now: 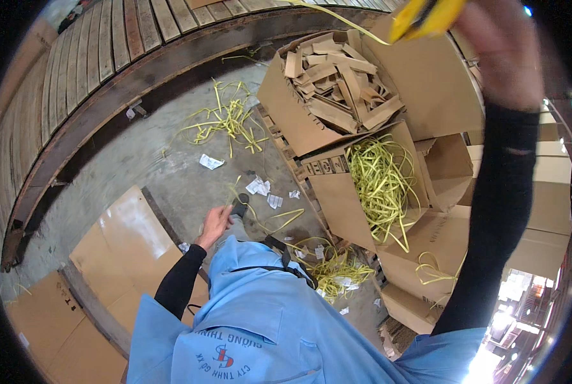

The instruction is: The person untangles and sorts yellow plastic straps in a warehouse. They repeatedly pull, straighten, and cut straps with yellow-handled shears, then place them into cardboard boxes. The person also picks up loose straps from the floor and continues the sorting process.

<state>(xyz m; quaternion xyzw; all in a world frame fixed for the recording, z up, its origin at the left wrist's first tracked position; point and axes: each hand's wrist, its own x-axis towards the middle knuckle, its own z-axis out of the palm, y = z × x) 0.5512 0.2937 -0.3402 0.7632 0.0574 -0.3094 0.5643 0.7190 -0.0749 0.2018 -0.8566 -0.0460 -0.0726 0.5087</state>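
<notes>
My right hand (pixel 500 54) is raised at the upper right, blurred, closed on a yellow tool with a black middle (pixel 427 18); its exact kind is unclear. A yellow strap (pixel 343 20) curves from the top edge to just beside this tool; I cannot tell whether they touch. Below stands an open carton (pixel 292 121) heaped with brown cardboard strips (pixel 337 80). Beside it, another open carton (pixel 337 198) is full of tangled yellow straps (pixel 379 182). My left hand (pixel 215 224) hangs low near my leg, holding nothing, its fingers loosely apart.
A wooden slatted platform with a metal edge (pixel 106 96) curves along the left and top. On the concrete floor lie strap tangles (pixel 225 121), (pixel 337 272) and paper scraps (pixel 258 186). Flat cardboard (pixel 129 256) lies at left. More cartons (pixel 427 256) stand at right.
</notes>
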